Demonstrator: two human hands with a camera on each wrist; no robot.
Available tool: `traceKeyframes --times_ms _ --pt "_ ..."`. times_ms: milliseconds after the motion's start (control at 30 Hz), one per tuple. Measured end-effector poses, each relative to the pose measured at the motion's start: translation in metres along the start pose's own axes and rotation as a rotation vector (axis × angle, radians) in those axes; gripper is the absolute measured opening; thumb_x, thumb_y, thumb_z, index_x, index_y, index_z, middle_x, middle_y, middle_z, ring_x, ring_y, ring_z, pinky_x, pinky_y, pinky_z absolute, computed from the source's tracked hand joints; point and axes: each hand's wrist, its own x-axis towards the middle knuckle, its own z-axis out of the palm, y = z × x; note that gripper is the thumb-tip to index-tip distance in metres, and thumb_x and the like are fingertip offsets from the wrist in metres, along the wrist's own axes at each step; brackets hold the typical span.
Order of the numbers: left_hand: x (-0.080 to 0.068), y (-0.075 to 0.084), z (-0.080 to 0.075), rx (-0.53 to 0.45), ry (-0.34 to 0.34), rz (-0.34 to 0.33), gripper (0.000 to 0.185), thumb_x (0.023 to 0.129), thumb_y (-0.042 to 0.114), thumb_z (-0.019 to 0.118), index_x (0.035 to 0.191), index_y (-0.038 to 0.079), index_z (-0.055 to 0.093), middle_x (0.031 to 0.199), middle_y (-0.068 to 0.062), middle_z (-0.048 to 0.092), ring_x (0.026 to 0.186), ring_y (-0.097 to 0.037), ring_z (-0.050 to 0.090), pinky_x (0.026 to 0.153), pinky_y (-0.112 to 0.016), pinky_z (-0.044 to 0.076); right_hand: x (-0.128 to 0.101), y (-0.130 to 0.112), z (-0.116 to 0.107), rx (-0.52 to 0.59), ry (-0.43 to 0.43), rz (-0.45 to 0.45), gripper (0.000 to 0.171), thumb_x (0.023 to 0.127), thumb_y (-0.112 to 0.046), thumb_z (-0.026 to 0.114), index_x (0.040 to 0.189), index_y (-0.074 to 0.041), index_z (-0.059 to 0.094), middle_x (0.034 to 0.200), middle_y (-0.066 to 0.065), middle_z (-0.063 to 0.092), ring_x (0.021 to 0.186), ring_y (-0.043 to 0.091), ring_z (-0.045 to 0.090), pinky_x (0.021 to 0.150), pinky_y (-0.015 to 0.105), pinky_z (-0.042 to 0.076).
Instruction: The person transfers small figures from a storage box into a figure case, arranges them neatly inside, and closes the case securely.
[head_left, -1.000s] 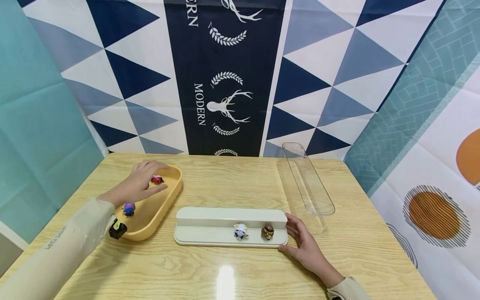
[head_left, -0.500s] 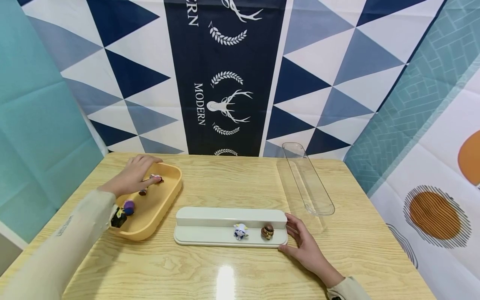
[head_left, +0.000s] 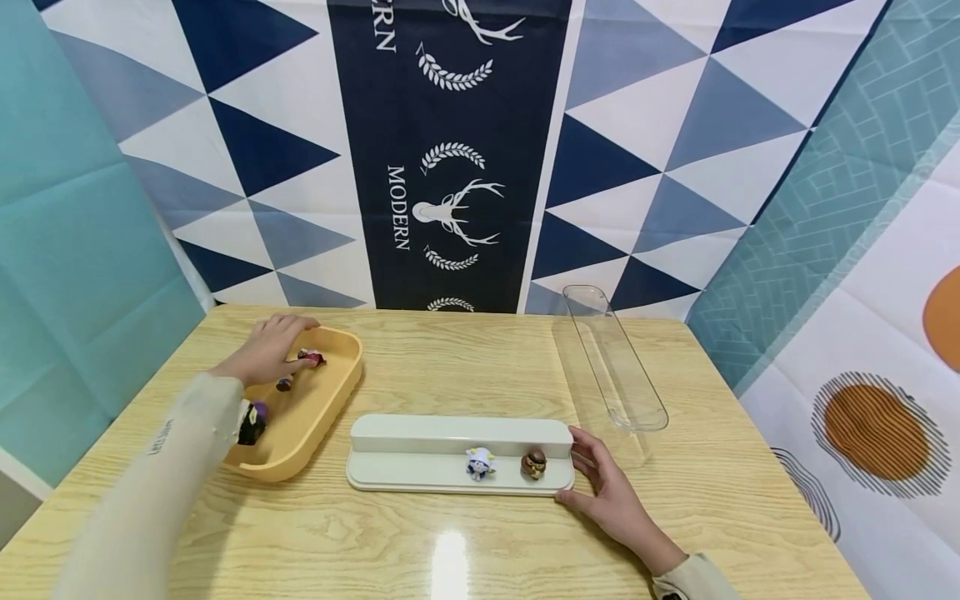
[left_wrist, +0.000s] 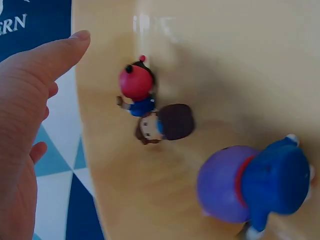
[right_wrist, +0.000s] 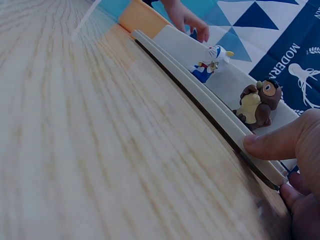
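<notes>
Left hand: the left hand (head_left: 267,354) reaches into the far end of the yellow oval plastic tray (head_left: 339,398); its fingers are loose and spread, and it holds nothing

Toy by the fingers: the small toy figure with a red round head and blue body (left_wrist: 136,85) lies just beside the fingertips (left_wrist: 75,42), not touching them in the wrist view; it looks like the one this hand is going for

Next toy: a tiny brown-haired toy figure (left_wrist: 165,124) lies on its side, touching the red-headed one

Purple toy: a round purple and blue toy figure (left_wrist: 252,182) sits further along the tray, nearer the sleeve (it looks big only because it is close to the camera)

Dark toy: a small black toy figure (head_left: 250,427) sits at the near end of the tray, partly hidden by the sleeve

Right hand: the right hand (head_left: 607,492) holds the right end of the long white plastic stand with a raised back step (head_left: 420,433); the thumb (right_wrist: 272,145) lies on top and the fingers curl under the edge, I think to keep it from sliding

On the stand: a small white and blue cat toy figure (head_left: 480,462) and a small brown raccoon toy figure (head_left: 534,464) stand upright, side by side on the low front step

Clear lid: a long clear plastic cover (head_left: 617,360) lies well apart on the right side of the light wooden table (head_left: 465,550), out of the way
</notes>
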Motion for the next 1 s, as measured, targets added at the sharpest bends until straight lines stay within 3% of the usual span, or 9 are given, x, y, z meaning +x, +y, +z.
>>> traceKeyframes --times_ms 233,433,767,1000 --pt "0.001 -0.014 0.017 0.022 -0.013 0.008 0.058 0.090 0.015 0.075 0.135 -0.007 0.046 0.129 -0.028 0.053 0.120 -0.048 0.043 0.102 -0.064 0.031 0.000 -0.001 0.000 0.007 -0.006 -0.004 0.088 0.072 0.018 0.077 0.147 0.011 0.030 0.137 0.039 0.041 0.126 0.001 0.047 0.103 0.018 0.040" --pt "0.005 -0.016 0.025 0.012 -0.021 -0.001 0.057 0.090 0.016 0.074 0.134 -0.009 0.047 0.126 -0.029 0.054 0.113 -0.045 0.048 0.099 -0.061 0.037 -0.001 0.001 -0.001 0.005 -0.005 0.007 0.088 0.073 0.017 0.077 0.147 0.010 0.030 0.138 0.038 0.040 0.125 0.000 0.047 0.103 0.017 0.039" --pt "0.008 -0.028 0.055 -0.043 -0.002 -0.004 0.041 0.090 0.010 0.072 0.119 -0.007 0.050 0.114 -0.025 0.056 0.109 -0.043 0.051 0.099 -0.059 0.037 -0.001 0.002 -0.002 0.003 -0.002 -0.006 0.088 0.072 0.018 0.077 0.147 0.010 0.031 0.137 0.038 0.042 0.125 0.001 0.048 0.103 0.018 0.040" --pt "0.007 -0.029 0.060 -0.047 0.039 0.007 0.027 0.092 0.004 0.068 0.112 -0.008 0.053 0.105 -0.022 0.057 0.101 -0.040 0.053 0.093 -0.057 0.040 -0.002 0.001 -0.001 -0.002 0.000 -0.002 0.088 0.072 0.017 0.078 0.147 0.010 0.031 0.137 0.038 0.042 0.125 0.001 0.048 0.103 0.018 0.040"
